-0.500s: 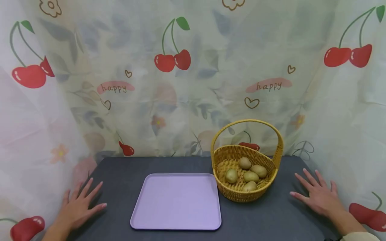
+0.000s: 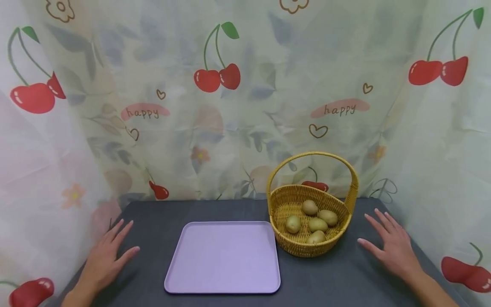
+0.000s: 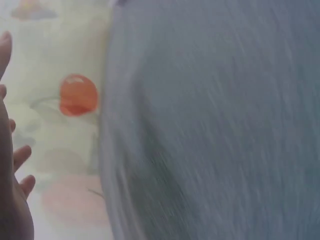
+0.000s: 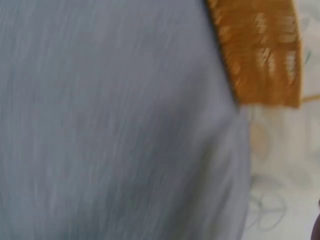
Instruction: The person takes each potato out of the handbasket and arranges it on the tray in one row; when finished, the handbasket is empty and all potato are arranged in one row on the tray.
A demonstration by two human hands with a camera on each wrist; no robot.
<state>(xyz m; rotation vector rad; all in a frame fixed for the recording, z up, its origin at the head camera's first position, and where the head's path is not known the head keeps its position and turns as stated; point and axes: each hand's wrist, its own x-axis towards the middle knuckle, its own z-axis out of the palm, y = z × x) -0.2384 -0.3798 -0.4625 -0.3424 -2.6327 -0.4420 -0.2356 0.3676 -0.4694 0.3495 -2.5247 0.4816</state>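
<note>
My left hand (image 2: 104,261) hovers at the left side of the dark table, its fingers extended and holding nothing. To its right lies a flat lilac tray (image 2: 223,257) with a raised rim. On the other side, my right hand (image 2: 394,247) is held over the table with fingers spread, to the right of a wicker basket (image 2: 307,250). The basket has a tall arched handle and contains several brownish-green potatoes (image 2: 293,224). Part of the basket (image 4: 265,55) shows blurred in the right wrist view. Fingers of the left hand (image 3: 15,165) edge into the left wrist view.
The dark grey tabletop (image 2: 215,211) is enclosed at the back and both sides by a pale curtain (image 2: 245,94) printed with cherries, leaves and the word "happy". The basket stands close against the tray's right rear corner.
Both hands have lifted from near the table edges and moved inward, with their fingers closer together. Tray, basket and potatoes stay in place; the head view has shifted slightly.
</note>
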